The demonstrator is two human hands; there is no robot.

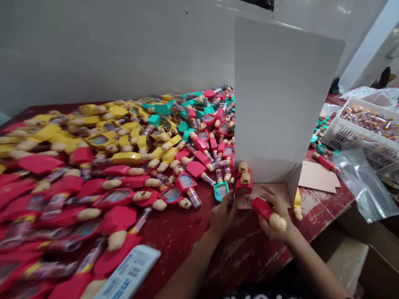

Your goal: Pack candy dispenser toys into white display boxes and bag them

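Observation:
My right hand (276, 211) is closed around a red toy (262, 208) with a beige animal head. It holds the toy at the open front of a white cardboard box (280, 104), whose tall flap stands upright. Two beige-headed toys (245, 182) are inside the box at its left side, at least one with a red body. At the lower left edge of the box, my left hand (222, 214) grips the side wall; its fingertips are partly hidden. Just left of it lies a green toy (221, 191) with a clear window.
Yellow toys (124, 124) and red toys (115, 187) cover the left of the red table (174, 245). A white labelled package (131, 272) lies in front. At right are cardboard sheets (318, 176), a clear plastic bag (363, 182) and a white basket (349, 131) of small wrapped pieces.

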